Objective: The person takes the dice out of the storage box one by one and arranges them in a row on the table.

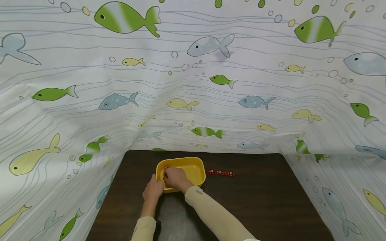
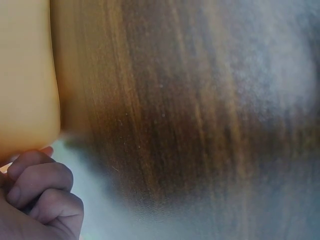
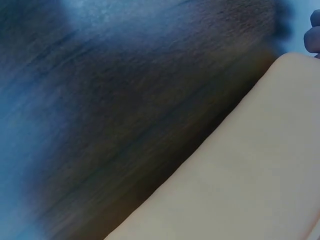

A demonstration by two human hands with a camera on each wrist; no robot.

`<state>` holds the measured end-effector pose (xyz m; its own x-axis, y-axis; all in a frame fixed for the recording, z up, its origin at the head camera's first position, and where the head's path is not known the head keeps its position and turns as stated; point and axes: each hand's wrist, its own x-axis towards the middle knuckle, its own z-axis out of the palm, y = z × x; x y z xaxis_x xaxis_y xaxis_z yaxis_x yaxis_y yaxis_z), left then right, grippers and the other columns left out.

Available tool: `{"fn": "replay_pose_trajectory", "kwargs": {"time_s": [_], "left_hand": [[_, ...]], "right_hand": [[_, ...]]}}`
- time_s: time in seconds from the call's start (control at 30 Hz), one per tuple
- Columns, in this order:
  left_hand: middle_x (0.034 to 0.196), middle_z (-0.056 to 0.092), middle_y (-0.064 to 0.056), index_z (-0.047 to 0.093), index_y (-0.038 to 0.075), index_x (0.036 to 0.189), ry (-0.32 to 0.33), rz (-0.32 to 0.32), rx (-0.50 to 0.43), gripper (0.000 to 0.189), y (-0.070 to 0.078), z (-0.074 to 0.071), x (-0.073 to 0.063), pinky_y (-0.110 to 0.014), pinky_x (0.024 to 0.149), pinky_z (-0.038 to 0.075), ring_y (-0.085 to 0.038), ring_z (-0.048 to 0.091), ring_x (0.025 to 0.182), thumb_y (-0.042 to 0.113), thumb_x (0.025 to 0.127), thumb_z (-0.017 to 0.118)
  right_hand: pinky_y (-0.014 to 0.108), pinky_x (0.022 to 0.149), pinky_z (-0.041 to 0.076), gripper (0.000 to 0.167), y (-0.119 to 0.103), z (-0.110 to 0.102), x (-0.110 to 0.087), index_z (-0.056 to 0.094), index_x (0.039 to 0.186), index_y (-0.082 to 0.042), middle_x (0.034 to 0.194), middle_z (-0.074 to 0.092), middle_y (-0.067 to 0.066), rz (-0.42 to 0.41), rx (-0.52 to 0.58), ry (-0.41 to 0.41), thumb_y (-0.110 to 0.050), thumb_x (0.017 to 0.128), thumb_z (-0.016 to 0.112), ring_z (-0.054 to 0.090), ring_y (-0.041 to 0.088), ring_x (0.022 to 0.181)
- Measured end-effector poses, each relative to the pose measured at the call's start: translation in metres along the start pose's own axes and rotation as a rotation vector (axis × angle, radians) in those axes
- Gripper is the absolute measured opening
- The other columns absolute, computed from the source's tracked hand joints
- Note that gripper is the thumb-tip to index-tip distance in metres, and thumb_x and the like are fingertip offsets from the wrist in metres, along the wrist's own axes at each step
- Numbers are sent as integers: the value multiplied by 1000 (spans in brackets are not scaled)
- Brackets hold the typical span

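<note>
Yellow plastic tub (image 1: 193,170) sits near the far edge of the dark wood-grain worktop (image 1: 259,204), left of its middle. Loose red dice (image 1: 166,168) lie inside, at the tub's left end. Row of red dice (image 1: 221,173) on the worktop, just off the tub's right wall, along the far edge.

Left hand (image 1: 152,189) grips the tub's near-left corner, fingers curled in against the wall. Right hand (image 1: 175,178) reaches inside at the left end, fingers bent down by the dice; possibly pinching one, but I cannot tell.

Handling, by judgement: dice light, hard, smooth, not fragile; best taken singly, thumb and forefinger on opposite faces. Tub light and fairly stiff, apt to slide if nudged; rim or corner the sound hold.

Hard to make out: right fingertips, and how many dice lie beneath them. Pips mostly too small to read. Both wrist views show mainly tub wall and blurred wood; fingers cut off at the right one's border.
</note>
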<state>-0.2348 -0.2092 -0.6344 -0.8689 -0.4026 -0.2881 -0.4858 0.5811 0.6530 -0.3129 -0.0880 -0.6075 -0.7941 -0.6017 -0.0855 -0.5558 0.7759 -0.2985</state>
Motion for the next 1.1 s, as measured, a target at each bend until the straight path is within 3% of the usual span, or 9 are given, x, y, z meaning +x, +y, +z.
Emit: {"fn": "replay_pose_trajectory", "kwargs": {"time_s": [0.13, 0.4, 0.77, 0.9, 1.1], "left_hand": [[110, 64, -21, 38, 4, 155, -7, -3, 1, 56, 1, 0, 0, -52, 77, 46, -33, 59, 83, 27, 104, 34], [113, 63, -24, 38, 3, 156, -5, -10, -3, 57, 3, 0, -2, -53, 80, 46, -35, 59, 85, 27, 105, 35], [114, 63, -24, 39, 2, 154, 3, 13, -2, 56, -2, 1, 4, -55, 81, 46, -35, 58, 87, 26, 103, 34], [119, 64, -26, 39, 2, 155, -1, 13, -1, 57, -1, 1, 3, -58, 83, 47, -36, 59, 89, 26, 103, 35], [121, 63, -26, 39, 0, 154, -2, 13, -5, 56, 0, -1, -1, -60, 86, 47, -37, 59, 92, 25, 104, 36]], "right_hand": [[27, 65, 44, 13, 1, -6, -3, 70, 87, -20, 66, 57, -6, 27, 29, 5, -25, 99, 72, 54, 12, 62], [27, 74, 48, 7, 11, -8, -7, 78, 100, -21, 76, 64, -9, 68, 73, 30, -28, 98, 76, 56, 10, 69], [32, 92, 57, 25, 25, -31, -15, 78, 122, -21, 113, 77, -7, 105, 88, 44, -26, 98, 74, 62, 8, 88], [33, 93, 57, 25, 31, -39, -22, 78, 122, -21, 116, 77, -7, 88, 97, 74, -27, 99, 74, 65, 9, 94], [37, 96, 58, 22, 41, -47, -36, 77, 120, -19, 115, 76, -5, 93, 214, 119, -24, 99, 75, 67, 11, 97]]}}
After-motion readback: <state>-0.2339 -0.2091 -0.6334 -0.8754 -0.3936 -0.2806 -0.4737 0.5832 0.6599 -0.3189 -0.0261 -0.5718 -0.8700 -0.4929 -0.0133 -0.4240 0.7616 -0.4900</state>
